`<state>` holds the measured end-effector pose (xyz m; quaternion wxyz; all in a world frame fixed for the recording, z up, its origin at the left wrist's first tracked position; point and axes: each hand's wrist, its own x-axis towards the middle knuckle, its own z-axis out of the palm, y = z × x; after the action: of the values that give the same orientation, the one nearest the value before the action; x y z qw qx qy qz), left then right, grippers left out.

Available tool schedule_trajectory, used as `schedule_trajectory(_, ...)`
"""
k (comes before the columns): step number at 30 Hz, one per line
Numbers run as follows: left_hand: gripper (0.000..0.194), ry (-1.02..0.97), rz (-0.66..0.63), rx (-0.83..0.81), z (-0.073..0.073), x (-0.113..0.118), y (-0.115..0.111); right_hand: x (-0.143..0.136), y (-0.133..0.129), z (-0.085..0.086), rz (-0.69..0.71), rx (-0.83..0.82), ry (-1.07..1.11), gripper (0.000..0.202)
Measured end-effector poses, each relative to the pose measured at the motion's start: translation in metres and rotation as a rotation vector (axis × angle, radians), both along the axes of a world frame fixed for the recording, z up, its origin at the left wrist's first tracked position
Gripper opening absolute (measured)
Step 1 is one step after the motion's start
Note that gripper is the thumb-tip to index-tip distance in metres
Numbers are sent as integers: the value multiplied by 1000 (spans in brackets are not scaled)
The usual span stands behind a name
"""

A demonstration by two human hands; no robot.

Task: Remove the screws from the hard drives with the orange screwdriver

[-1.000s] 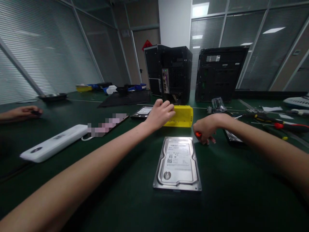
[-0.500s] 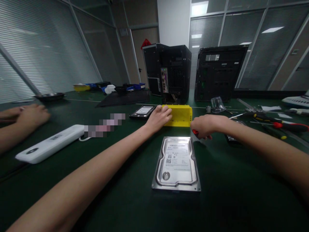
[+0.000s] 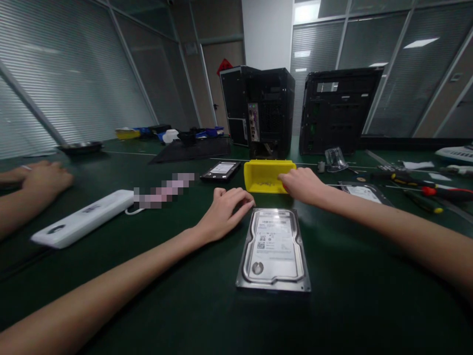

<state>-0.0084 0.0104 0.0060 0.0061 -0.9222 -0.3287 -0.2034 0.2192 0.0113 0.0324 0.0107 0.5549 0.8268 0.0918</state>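
Observation:
My right hand (image 3: 305,186) is closed on the right side of a yellow plastic bin (image 3: 262,170), with a fingertip over its inside. Small metal pieces, too small to name surely, lie in the bin. My left hand (image 3: 226,213) rests on the table, empty, its fingers loosely bent and apart. Its fingertips are near the far left corner of a silver hard drive (image 3: 275,246), which lies label up in front of me. Behind my left hand is a black hard drive (image 3: 220,170). Another hard drive (image 3: 364,192) is partly hidden by my right forearm.
Another person's hands (image 3: 46,178) are at the left, beside a white power strip (image 3: 84,217). Black computer cases (image 3: 273,108) stand at the back. Screwdrivers and other tools, one a red-handled tool (image 3: 449,194), lie at the right near a clear plastic cup (image 3: 335,159).
My left hand has left the yellow bin and come back towards the silver hard drive. My right hand has moved up onto the bin; the red item in it no longer shows.

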Motion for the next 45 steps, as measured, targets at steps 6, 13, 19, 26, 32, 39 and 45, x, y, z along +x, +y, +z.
schedule_trajectory(6, 31, 130, -475, -527, 26, -20, -18, -5, -21, 13, 144, 65, 136, 27)
schedule_trajectory(13, 14, 137, -550, -625, 29, -18, -35, -15, -50, 23, 295, -84, 116, 24)
schedule_trajectory(19, 12, 165, -548, -632, 28, -18, -35, -16, -51, 20, 312, -90, 83, 22)
schedule_trajectory(26, 9, 144, -547, -659, 29, -17, -36, -14, -49, 19, 321, -126, 93, 23)
schedule_trajectory(32, 12, 153, -525, -647, 29, -18, -39, -11, -46, 19, 327, -129, 89, 21)
schedule_trajectory(39, 12, 164, -493, -634, 30, -16, -42, -11, -46, 18, 309, -115, 83, 23)
schedule_trajectory(45, 19, 142, -446, -501, 31, -14, -44, -10, -47, 21, 273, -150, 69, 24)
